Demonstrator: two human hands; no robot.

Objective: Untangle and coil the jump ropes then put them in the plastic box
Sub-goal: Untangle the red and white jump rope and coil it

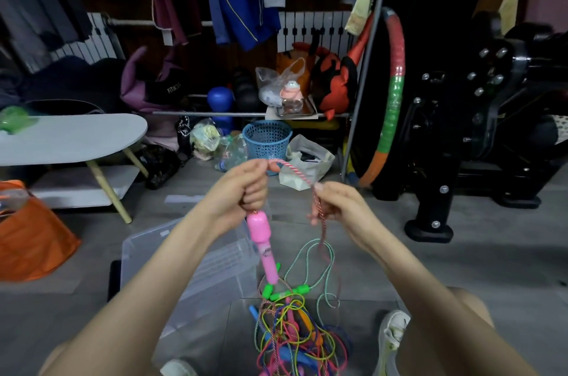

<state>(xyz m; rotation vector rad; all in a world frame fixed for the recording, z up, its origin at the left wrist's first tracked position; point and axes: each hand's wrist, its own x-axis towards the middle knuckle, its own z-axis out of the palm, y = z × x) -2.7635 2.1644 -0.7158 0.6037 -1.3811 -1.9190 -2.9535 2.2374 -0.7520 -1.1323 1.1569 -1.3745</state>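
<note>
Centre frame, my left hand (246, 188) grips the pink rope (295, 170) just above its stiff handle (260, 237); my right hand (338, 206) pinches it further along — limp, light, probably slick. The tangle (295, 332) lies bottom centre, beside the plastic box (190, 268).

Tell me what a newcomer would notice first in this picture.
The eye goes first to the middle: the left hand grips a pink twisted rope with a pink handle hanging below it, and the right hand pinches the same rope. Under them, a bright tangle of ropes lies on the floor beside a clear plastic box.
</note>
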